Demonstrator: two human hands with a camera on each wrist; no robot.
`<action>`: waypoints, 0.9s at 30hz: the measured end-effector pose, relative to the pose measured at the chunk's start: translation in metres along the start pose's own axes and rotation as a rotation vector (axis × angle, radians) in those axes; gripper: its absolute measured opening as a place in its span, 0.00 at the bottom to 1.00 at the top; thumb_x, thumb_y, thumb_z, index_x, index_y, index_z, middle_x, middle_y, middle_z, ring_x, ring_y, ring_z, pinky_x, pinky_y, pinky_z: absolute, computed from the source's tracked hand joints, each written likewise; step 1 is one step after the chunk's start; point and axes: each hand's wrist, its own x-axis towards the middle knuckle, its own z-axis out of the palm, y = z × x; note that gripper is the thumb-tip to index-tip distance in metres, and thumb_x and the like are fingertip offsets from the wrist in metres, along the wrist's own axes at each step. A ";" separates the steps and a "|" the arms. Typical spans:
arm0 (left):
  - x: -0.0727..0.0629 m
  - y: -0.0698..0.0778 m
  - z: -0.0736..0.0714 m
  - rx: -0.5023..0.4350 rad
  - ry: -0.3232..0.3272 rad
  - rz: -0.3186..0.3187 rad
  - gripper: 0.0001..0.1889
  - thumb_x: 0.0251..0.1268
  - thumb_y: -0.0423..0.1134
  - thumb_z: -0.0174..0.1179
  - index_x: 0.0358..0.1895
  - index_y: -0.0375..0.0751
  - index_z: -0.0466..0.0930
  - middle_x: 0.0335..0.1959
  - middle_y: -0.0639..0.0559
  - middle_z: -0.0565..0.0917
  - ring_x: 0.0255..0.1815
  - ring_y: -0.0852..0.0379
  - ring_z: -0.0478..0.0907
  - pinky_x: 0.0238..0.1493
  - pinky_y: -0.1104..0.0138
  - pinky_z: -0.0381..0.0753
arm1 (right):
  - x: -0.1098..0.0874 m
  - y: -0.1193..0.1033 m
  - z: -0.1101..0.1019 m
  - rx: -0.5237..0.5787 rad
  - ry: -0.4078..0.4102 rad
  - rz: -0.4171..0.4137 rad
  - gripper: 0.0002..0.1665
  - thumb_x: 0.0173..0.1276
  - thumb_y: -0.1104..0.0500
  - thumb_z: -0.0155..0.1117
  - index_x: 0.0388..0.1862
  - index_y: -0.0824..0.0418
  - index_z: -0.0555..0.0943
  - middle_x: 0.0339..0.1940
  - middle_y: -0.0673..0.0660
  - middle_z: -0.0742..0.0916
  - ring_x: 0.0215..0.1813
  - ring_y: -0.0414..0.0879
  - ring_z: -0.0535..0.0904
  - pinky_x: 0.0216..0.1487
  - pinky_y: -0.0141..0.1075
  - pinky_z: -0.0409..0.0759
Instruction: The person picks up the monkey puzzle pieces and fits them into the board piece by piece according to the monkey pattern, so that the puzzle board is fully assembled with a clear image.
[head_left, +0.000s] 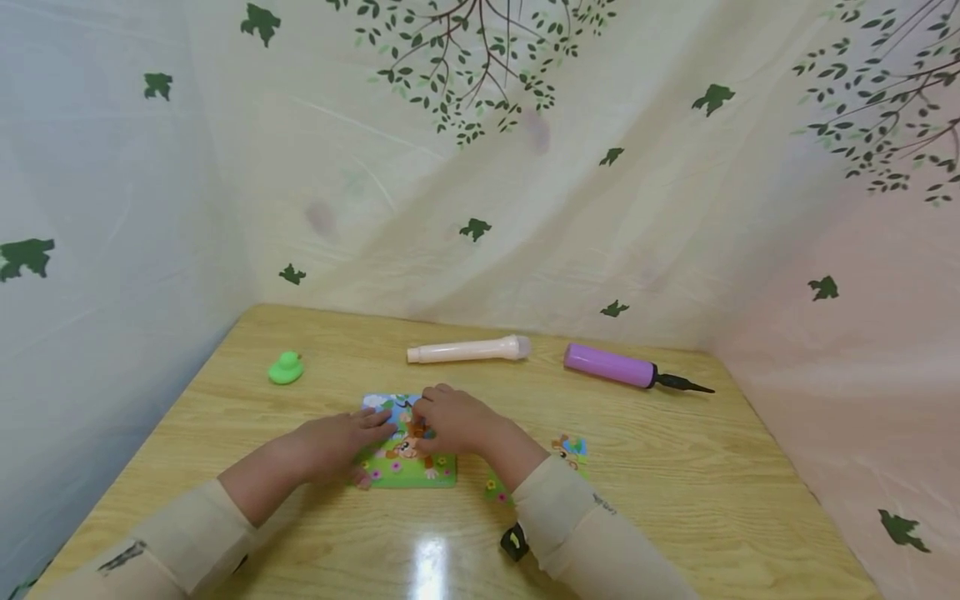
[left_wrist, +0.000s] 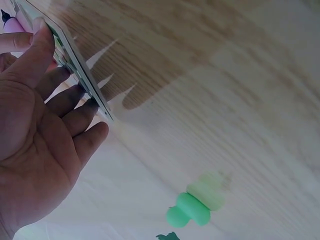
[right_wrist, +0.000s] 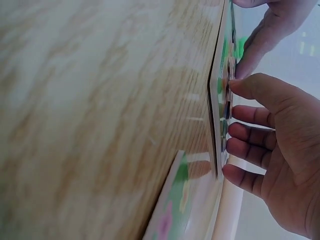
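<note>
A picture puzzle board [head_left: 416, 477] with a monkey, flowers and green grass lies on the table. My left hand [head_left: 333, 446] rests on its left side, fingers extended over the picture; the left wrist view shows thumb and fingertips touching the board [left_wrist: 75, 57]. Over the upper right part of the board, my right hand [head_left: 461, 421] is lowered with bent fingers. In the right wrist view, its thumb and fingertips [right_wrist: 245, 147] touch the puzzle's face, with no piece plainly pinched. A second monkey picture [head_left: 573, 454] lies partly hidden under my right forearm.
A green toy duck [head_left: 286, 368] stands at the back left of the wooden table [head_left: 675, 483]. Behind the board lies a pale pink microphone-shaped stick [head_left: 467, 350]. To its right is a purple hand pump [head_left: 609, 365] with a black nozzle. Printed cloth hangs around the table.
</note>
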 end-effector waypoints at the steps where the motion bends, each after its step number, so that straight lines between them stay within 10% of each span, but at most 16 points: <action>1: 0.000 0.001 0.000 0.010 -0.004 -0.004 0.44 0.56 0.54 0.67 0.75 0.43 0.61 0.78 0.43 0.57 0.75 0.35 0.58 0.67 0.39 0.68 | -0.001 0.000 0.000 -0.003 0.003 -0.002 0.16 0.69 0.39 0.60 0.47 0.45 0.80 0.45 0.42 0.78 0.46 0.39 0.70 0.47 0.31 0.75; 27: 0.003 0.006 -0.006 -0.016 -0.050 -0.010 0.42 0.55 0.51 0.68 0.75 0.50 0.62 0.79 0.42 0.56 0.77 0.37 0.54 0.68 0.42 0.67 | -0.007 -0.001 0.001 -0.019 0.016 -0.003 0.17 0.70 0.38 0.59 0.49 0.46 0.79 0.47 0.43 0.78 0.46 0.39 0.70 0.47 0.31 0.76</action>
